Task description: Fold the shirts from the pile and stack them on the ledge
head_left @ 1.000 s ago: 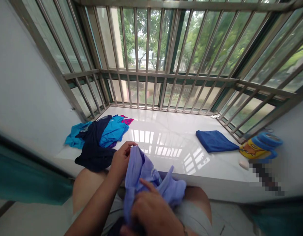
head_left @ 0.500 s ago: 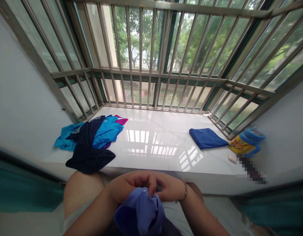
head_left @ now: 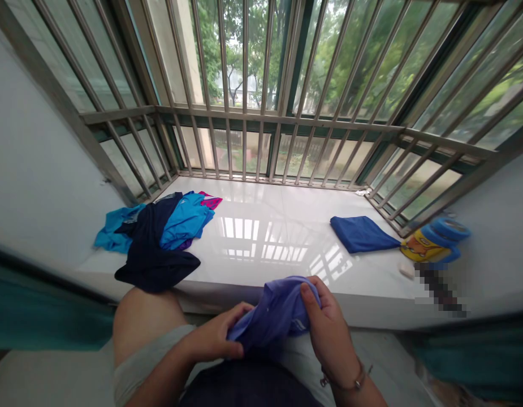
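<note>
A bluish-purple piece of clothing point(head_left: 273, 316) is stretched between my two hands above my lap, bunched, with a small white mark on its right part. My left hand point(head_left: 221, 336) grips its left edge, thumb in front and the other fingers partly hidden behind the cloth. Closed on the upper right end is my right hand point(head_left: 327, 316), thumb pressed on the fabric. What kind of garment it is, I cannot tell.
A heap of navy and bright blue clothes point(head_left: 159, 237) lies on the left of the white sill point(head_left: 265, 254). Rightward are a folded blue cloth point(head_left: 361, 234), a blue-and-yellow jug point(head_left: 435, 240) and a pixelated dark object point(head_left: 441, 288). Metal bars point(head_left: 261, 121) front the window.
My hands were close together with the cloth hanging below them. Now they are apart, the right one moved right, and the cloth is raised and spread between them.
</note>
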Motion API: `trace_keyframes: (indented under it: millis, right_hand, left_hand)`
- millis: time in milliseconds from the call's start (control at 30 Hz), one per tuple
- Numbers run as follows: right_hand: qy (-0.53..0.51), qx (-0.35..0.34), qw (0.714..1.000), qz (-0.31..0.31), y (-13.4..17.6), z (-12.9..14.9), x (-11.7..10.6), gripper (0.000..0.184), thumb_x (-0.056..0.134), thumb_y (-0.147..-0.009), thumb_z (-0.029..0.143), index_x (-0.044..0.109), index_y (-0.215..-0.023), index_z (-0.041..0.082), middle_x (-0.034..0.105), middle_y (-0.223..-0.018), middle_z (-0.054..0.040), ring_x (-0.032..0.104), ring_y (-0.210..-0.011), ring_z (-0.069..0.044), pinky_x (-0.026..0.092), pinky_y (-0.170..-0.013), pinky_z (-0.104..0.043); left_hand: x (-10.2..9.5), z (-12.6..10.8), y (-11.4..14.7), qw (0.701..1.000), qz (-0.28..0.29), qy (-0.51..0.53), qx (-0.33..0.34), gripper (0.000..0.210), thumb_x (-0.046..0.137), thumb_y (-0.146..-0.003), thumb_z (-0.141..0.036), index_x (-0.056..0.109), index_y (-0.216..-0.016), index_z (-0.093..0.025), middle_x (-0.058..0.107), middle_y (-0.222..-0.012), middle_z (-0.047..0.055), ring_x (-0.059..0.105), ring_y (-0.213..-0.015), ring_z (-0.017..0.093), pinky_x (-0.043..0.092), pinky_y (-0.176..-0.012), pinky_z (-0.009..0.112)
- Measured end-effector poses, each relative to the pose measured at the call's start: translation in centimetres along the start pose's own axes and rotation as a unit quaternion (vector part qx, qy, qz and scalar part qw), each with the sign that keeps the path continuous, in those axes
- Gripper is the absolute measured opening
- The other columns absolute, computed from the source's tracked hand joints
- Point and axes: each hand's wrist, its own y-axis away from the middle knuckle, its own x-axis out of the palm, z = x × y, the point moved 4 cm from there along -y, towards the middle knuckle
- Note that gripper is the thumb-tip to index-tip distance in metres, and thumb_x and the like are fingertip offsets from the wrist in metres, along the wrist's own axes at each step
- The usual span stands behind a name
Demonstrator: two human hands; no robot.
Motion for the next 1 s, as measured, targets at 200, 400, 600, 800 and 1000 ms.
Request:
trace_keyframes:
  millis: [200,400,600,800,1000]
  right_hand:
    - [-0.001,-0.001,0.999,-0.043,0.7,0.7,-1.1,0.052,0.069,-0.092,0.076,0.065,-0.095,0.024,0.063,-0.077,0.0,0.056,-0.064,-0.016,0.052,-0.059,-0.026]
    - [0.001,0.003,0.999,-0.052,0.8,2.6,-3.2,0.047,0.066,-0.096,0.071,0.064,-0.097,0.024,0.064,-0.078,-0.0006,0.055,-0.065,-0.017,0.051,-0.059,-0.026]
    - [0.104,-0.024,0.989,-0.105,1.0,4.1,-7.2,0.044,0.065,-0.097,0.068,0.063,-0.09,0.024,0.057,-0.07,0.0016,0.052,-0.062,-0.017,0.047,-0.055,-0.026]
    - [0.34,-0.145,0.921,-0.12,1.8,3.1,-11.0,0.032,0.068,-0.092,0.056,0.072,-0.091,0.024,0.073,-0.08,-0.0008,0.068,-0.072,-0.019,0.053,-0.065,-0.026]
    - [0.446,-0.221,0.846,-0.192,5.4,1.9,-14.8,0.03,0.07,-0.093,0.056,0.076,-0.09,0.027,0.079,-0.086,-0.0042,0.073,-0.069,-0.023,0.056,-0.062,-0.033]
  left_hand:
    - [3.4,4.0,-2.4,0.996,0.01,-0.087,-0.026,0.028,0.071,-0.089,-0.041,0.083,-0.11,-0.027,0.082,-0.109,-0.001,0.073,-0.112,0.034,0.054,-0.099,0.039]
    - [0.6,4.9,-3.5,0.99,-0.137,0.016,0.011,0.039,0.076,-0.087,-0.046,0.08,-0.118,-0.022,0.08,-0.122,0.006,0.069,-0.123,0.034,0.05,-0.111,0.044]
    - [-5.2,2.7,0.0,0.907,-0.421,-0.02,-0.003,0.047,0.059,-0.095,-0.067,0.072,-0.104,-0.022,0.075,-0.089,0.002,0.069,-0.086,0.025,0.057,-0.08,0.033]
    - [-7.6,-4.2,6.7,0.752,-0.601,-0.255,0.087,0.035,0.054,-0.099,-0.053,0.07,-0.101,-0.023,0.077,-0.089,0.003,0.071,-0.081,0.022,0.056,-0.072,0.028]
    - [-6.5,-10.8,12.0,0.611,-0.57,-0.504,0.219,0.016,0.059,-0.096,-0.039,0.073,-0.1,-0.032,0.078,-0.091,0.001,0.074,-0.082,0.023,0.059,-0.075,0.033]
